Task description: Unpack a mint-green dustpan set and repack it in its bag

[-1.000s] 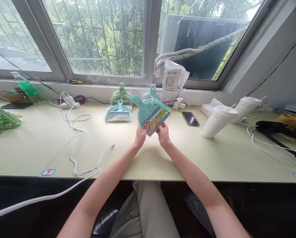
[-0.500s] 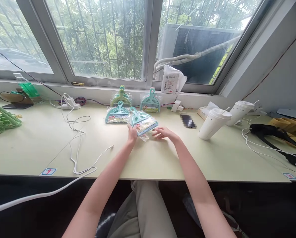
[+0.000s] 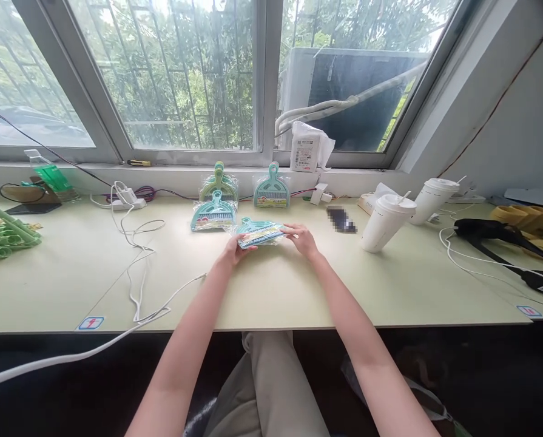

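A teal dustpan-and-brush set in clear wrapping (image 3: 261, 233) is held between both hands, its handle pointing away toward the window. My left hand (image 3: 238, 249) grips its left end, and my right hand (image 3: 301, 238) has its fingers closed on the right end. Just behind on the left, another wrapped teal set (image 3: 214, 212) leans against green and teal sets (image 3: 219, 182). One more teal set (image 3: 272, 189) stands upright against the wall under the window.
White cups (image 3: 384, 224) and a blurred phone (image 3: 341, 220) are on the right. White cables (image 3: 139, 285) and a power strip (image 3: 129, 201) lie left. A tissue pack (image 3: 308, 149) stands on the sill; a green-labelled bottle (image 3: 50, 176) is far left.
My right hand has moved onto the right end of the held set, which has tipped flatter and lower. The view has shifted slightly.
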{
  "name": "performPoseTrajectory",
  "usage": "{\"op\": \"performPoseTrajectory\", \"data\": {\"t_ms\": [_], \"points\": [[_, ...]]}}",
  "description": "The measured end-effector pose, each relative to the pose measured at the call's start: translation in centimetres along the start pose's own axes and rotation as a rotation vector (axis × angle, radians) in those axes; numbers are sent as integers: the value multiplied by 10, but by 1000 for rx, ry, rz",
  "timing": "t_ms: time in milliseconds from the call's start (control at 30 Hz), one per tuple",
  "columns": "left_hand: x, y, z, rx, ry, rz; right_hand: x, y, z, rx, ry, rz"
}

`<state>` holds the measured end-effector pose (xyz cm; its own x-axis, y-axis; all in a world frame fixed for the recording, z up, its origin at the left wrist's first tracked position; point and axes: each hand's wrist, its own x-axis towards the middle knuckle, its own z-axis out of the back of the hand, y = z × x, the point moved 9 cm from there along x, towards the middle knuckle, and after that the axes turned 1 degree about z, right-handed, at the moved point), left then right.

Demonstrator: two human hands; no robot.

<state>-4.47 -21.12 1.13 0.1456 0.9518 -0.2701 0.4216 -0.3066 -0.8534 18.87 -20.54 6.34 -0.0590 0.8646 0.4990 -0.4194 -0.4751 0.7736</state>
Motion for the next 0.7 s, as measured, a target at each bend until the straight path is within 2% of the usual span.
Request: {"op": "performPoseTrajectory", "data": {"t_ms": [100, 267, 367, 500, 600, 700], "points": [[-2, 1, 12, 31, -30, 99, 0, 7, -1, 72, 45, 16], [-5, 1, 12, 65, 64, 139, -1, 12, -6, 239, 57, -12], [-10, 4, 4, 112, 122, 140, 0, 5, -7, 226, 24, -49], [-18, 5, -15, 211, 254, 97, 0, -9, -3, 213, -92, -104], [-24, 5, -25, 287, 325, 58, -1, -22, -4, 281, -142, -166], [-25, 5, -27, 336, 345, 28, -3, -37, -8, 383, -155, -271]]}}
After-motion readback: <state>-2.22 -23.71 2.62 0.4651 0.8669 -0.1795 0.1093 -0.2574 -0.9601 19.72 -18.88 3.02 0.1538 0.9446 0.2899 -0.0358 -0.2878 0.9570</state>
